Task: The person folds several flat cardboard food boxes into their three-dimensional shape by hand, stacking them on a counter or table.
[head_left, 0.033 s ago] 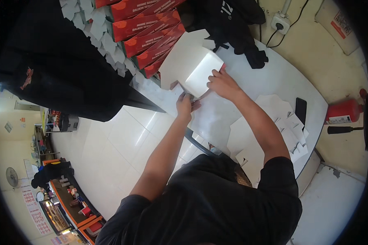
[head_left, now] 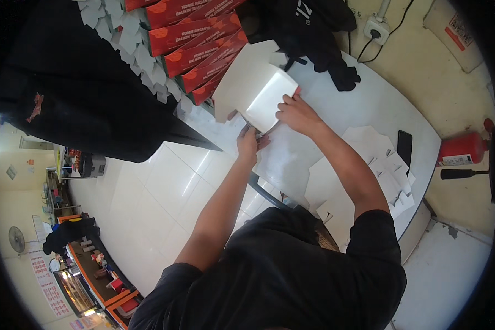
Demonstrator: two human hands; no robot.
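Note:
A partly folded cardboard box, white inside with a bit of red outside, is held between my two hands over the table. My left hand grips its near left corner, fingers closed around the folded edge. On the right side, my right hand pinches the box wall, its fingers curled against the card. The box's wide flap stands up toward the back left. To the right, beneath my right forearm, lie flat white cardboard blanks with cut slots and tabs.
Stacked red folded boxes rise at the back left, beside black cloth. A black garment lies at the back of the white table. A phone rests near the right edge. A fire extinguisher stands by the wall.
The box and my right hand have shifted very slightly to the left. My left hand keeps its hold on the corner.

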